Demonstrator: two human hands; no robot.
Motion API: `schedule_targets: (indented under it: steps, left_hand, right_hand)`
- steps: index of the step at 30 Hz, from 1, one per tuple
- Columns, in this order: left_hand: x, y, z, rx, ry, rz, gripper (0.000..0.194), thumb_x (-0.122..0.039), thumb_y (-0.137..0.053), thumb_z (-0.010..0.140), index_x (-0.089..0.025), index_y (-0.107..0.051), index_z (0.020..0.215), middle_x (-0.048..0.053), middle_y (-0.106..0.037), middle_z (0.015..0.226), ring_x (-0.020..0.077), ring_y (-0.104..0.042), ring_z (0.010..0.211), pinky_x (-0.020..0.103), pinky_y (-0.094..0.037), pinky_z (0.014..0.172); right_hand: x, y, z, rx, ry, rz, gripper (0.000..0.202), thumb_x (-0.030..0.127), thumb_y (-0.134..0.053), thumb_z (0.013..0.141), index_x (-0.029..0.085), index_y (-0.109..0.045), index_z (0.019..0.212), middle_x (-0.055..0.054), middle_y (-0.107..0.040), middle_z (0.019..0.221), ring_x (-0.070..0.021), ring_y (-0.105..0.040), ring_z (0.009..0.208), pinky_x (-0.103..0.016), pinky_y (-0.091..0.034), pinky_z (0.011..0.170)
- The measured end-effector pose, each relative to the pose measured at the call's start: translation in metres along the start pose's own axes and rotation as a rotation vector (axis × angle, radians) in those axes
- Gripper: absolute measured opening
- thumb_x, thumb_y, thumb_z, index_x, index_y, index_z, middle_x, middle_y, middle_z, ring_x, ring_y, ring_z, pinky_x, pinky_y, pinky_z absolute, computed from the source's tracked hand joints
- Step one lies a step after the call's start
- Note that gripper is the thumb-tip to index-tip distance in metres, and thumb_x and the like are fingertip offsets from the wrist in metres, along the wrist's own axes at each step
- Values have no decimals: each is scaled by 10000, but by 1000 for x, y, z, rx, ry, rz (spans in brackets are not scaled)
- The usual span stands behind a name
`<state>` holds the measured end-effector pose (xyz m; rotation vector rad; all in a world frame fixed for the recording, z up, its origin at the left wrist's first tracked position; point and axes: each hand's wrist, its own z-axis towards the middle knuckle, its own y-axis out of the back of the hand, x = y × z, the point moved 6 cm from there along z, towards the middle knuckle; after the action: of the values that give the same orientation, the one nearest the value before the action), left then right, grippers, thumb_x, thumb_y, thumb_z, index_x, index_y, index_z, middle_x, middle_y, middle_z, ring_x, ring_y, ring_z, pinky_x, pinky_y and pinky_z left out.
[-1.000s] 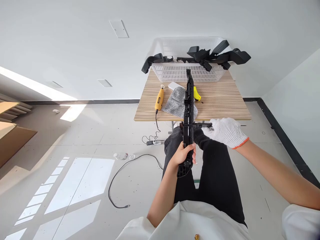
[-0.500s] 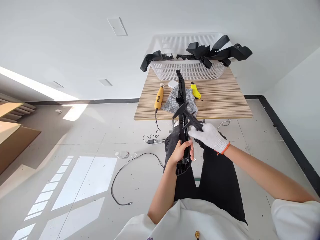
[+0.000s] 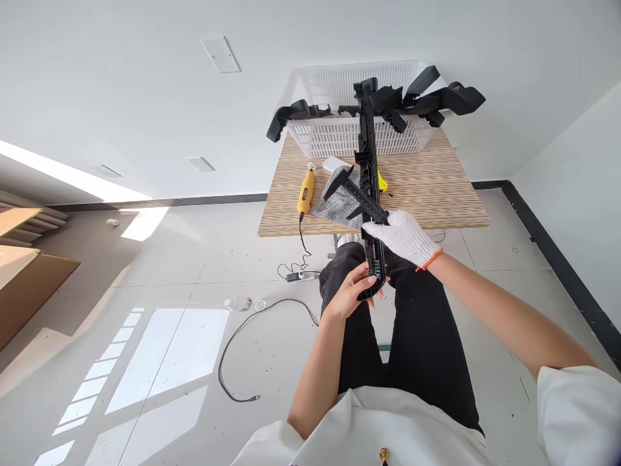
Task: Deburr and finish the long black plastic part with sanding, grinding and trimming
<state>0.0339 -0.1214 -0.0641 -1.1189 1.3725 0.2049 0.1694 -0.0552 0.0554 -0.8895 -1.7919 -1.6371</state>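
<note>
Workshop, seemingly: caliper [image 3: 363, 198], corded rotary tool [image 3: 305, 193], basket [image 3: 320, 138] of black plastic parts [image 3: 439, 101]

The bare left hand [image 3: 352, 292] is on the person's side of the table's [image 3: 431, 194] front edge, thumb on top, fingers curled beneath in a grip. Its forearm [image 3: 317, 372] reaches steeply forward. The white-gloved right hand [image 3: 402, 237] grips just at that edge, slightly right of its middle, the right forearm [image 3: 490, 301] slanting in from the right.

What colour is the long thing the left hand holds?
Black; the long thing shows best in the head view.
</note>
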Motion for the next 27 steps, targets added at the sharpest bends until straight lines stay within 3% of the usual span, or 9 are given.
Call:
schedule_targets:
  steps: [3, 7, 9, 14, 20, 24, 27]
  left_hand:
    - [-6, -4, -1, -103, -56, 37, 418, -503, -755, 852, -177, -647, 1091, 102, -684, 1090, 115, -620, 710, 177, -421, 492]
    - [-7, -4, -4, -186, 20, 37, 390, -488, -772, 847, -237, -680, 1131, 47, -673, 1082, 94, -578, 765, 287, -527, 805]
    - [-6, -2, -4, -212, 40, 51, 404, -495, -772, 844, -258, -686, 1160, 47, -673, 1109, 98, -573, 777, 323, -519, 866]
    - [-5, 4, 1, -269, -27, 3, 528, -495, -774, 844, -300, -623, 1311, 45, -681, 1084, 94, -575, 740, 280, -494, 774]
    - [-13, 6, 5, -325, -87, -123, 578, -487, -808, 815, -266, -614, 1313, 45, -691, 1016, 58, -517, 640, 218, -408, 634]
    - [-14, 6, 7, -300, -7, -145, 551, -462, -821, 809, -234, -655, 1282, 60, -695, 1009, 50, -520, 628, 201, -375, 593]
    - [-13, 7, 9, -300, 1, -140, 550, -449, -818, 813, -227, -644, 1285, 61, -704, 1000, 49, -524, 630, 196, -392, 603]
  right_hand:
    - [3, 4, -3, -33, 60, -160, 353, 551, -577, 882, 213, -644, 804, 0, -631, 670, -167, -558, 651, -275, -361, 621]
    - [-3, 15, -13, -60, 110, -362, 379, 555, -520, 949, 223, -690, 1022, -47, -732, 790, -223, -672, 746, -280, -373, 642]
    - [-12, 26, -18, -74, 75, -428, 416, 569, -489, 970, 221, -686, 1086, -61, -745, 815, -241, -693, 762, -287, -374, 636]
    - [-31, 48, -30, -84, 18, -489, 421, 516, -514, 966, 231, -606, 1261, -59, -753, 882, -256, -701, 784, -291, -379, 631]
    - [-41, 52, -41, -14, 122, -621, 360, 507, -410, 1016, 209, -606, 1066, -51, -697, 798, -210, -634, 662, -284, -322, 577]
    - [-36, 55, -44, -85, 292, -852, 485, 494, -290, 1052, 178, -658, 1058, -99, -723, 921, -203, -627, 692, -296, -246, 568]
    - [-36, 55, -43, -94, 272, -1000, 578, 540, -247, 1052, 174, -694, 1037, -106, -735, 897, -209, -624, 677, -312, -164, 558]
